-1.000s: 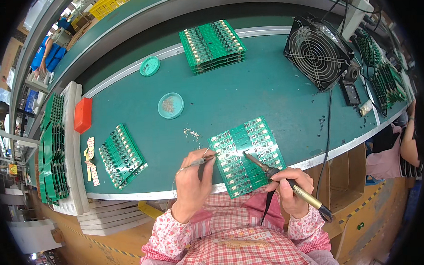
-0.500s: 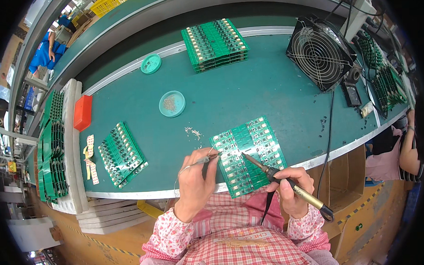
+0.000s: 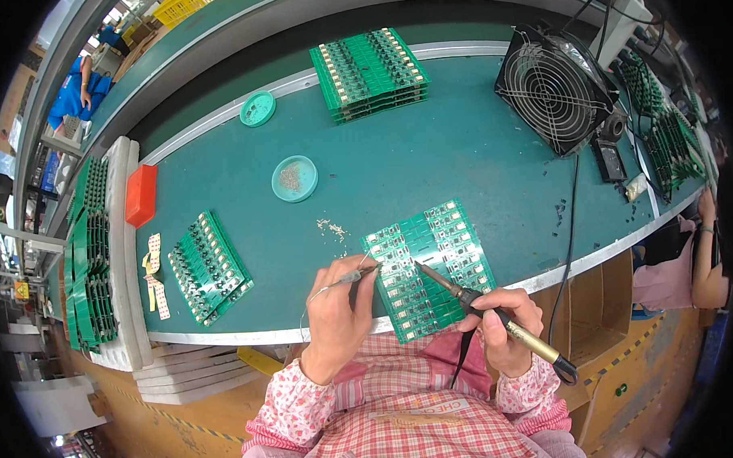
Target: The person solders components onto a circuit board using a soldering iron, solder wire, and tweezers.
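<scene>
A green circuit board panel (image 3: pixel 426 241) with rows of small parts lies at the table's near edge. Wrapped round a soldering iron (image 3: pixel 519 334), my right hand (image 3: pixel 509 331) keeps its dark tip at the board's middle-left part. My left hand (image 3: pixel 335 311) pinches a slim grey pointed tool (image 3: pixel 350 276) over the board's left edge. Thin wire runs along that tool and trails down past my fingers. Whether the tool's point touches the board cannot be told. Tiny loose components (image 3: pixel 332 228) are scattered just beyond my left hand.
Stacked boards stand at the back (image 3: pixel 369 71) and left (image 3: pixel 210 267). A round dish (image 3: pixel 294 179) holds tiny parts; near it lies a green lid-like dish (image 3: pixel 257 109). A red box (image 3: pixel 142 196) stands left. A black fan (image 3: pixel 553 93) and the iron's cable (image 3: pixel 571 230) are right.
The view has shifted slightly. The iron's tip has moved a touch left on the board; both hands otherwise keep their places and their holds.
</scene>
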Motion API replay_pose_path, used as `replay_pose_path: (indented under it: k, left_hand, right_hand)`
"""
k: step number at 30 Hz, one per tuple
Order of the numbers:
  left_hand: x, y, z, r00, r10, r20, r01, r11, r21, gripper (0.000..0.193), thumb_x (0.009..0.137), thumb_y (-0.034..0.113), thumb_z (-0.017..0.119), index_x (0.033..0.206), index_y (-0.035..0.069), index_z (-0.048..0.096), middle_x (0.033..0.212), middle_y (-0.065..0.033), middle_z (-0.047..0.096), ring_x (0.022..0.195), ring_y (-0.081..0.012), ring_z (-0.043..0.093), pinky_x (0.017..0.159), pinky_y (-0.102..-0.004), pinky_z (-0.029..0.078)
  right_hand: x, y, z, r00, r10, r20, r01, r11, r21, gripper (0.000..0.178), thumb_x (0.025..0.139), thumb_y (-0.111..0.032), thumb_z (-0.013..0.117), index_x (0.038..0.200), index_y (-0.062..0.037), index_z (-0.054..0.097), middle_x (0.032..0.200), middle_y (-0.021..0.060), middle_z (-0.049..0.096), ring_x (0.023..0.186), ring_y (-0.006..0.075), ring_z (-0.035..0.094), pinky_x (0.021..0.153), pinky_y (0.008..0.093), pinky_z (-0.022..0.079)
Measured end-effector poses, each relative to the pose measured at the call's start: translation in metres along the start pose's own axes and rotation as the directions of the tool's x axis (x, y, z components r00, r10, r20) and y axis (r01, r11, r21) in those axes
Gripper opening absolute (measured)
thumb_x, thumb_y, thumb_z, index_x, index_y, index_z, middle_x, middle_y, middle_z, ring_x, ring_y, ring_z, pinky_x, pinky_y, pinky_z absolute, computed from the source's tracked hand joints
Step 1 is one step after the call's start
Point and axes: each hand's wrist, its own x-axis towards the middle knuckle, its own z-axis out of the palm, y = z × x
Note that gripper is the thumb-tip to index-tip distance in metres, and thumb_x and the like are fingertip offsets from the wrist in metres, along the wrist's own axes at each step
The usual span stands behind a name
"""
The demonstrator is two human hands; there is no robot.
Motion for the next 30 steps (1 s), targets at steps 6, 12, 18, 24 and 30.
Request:
replay_pose_path:
  k: [6,12,18,24,30]
  left_hand:
    - [0.0,0.002,-0.001,1.0,-0.016,0.009,0.016,1.0,-0.001,0.013,0.089,-0.003,0.066,0.101,0.0,0.067,0.098,-0.0127,0.069,0.087,-0.0293,0.067,0.077,-0.0355,0.052]
    - [0.0,0.001,-0.001,1.0,-0.006,0.005,0.006,1.0,0.009,0.014,0.088,-0.002,0.067,0.102,0.0,0.066,0.099,-0.013,0.069,0.087,-0.031,0.067,0.078,-0.0368,0.052]
    - [0.0,0.0,0.001,1.0,0.003,-0.012,-0.003,1.0,0.002,0.019,0.085,-0.003,0.069,0.103,0.002,0.066,0.1,-0.0121,0.069,0.086,-0.0317,0.065,0.076,-0.0378,0.051]
    - [0.0,-0.001,0.001,1.0,0.012,-0.028,-0.013,1.0,-0.008,0.022,0.083,-0.004,0.07,0.104,0.004,0.066,0.101,-0.0107,0.07,0.083,-0.0317,0.064,0.074,-0.0382,0.05]
    - [-0.001,-0.002,0.001,1.0,-0.002,-0.02,0.001,1.0,-0.029,0.021,0.084,-0.003,0.07,0.104,0.004,0.066,0.101,-0.0107,0.07,0.083,-0.0313,0.064,0.075,-0.038,0.05]
  right_hand:
    - [0.01,-0.007,0.014,0.998,-0.049,-0.032,0.053,0.992,0.118,0.016,0.094,-0.014,0.063,0.1,0.0014,0.063,0.077,0.0124,0.072,0.068,0.0196,0.074,0.06,0.0285,0.058]
    - [0.023,-0.008,0.028,0.996,-0.092,0.011,0.09,0.985,0.146,0.016,0.092,-0.012,0.067,0.102,0.0004,0.064,0.078,0.0132,0.074,0.071,0.0194,0.075,0.061,0.0286,0.058]
    - [0.026,-0.006,0.03,0.994,-0.1,0.032,0.094,0.985,0.141,0.015,0.091,-0.009,0.068,0.102,0.0005,0.065,0.077,0.0114,0.074,0.07,0.0192,0.075,0.062,0.0285,0.058]
    - [0.028,-0.008,0.031,0.993,-0.106,0.046,0.1,0.986,0.131,0.013,0.093,-0.01,0.067,0.101,-0.0001,0.064,0.077,0.0107,0.074,0.07,0.0181,0.075,0.061,0.0273,0.058]
    - [0.021,-0.001,0.022,0.998,0.054,0.012,-0.054,0.997,0.051,0.01,0.093,-0.009,0.064,0.097,-0.0002,0.063,0.077,0.0093,0.074,0.067,0.0156,0.074,0.058,0.0264,0.058]
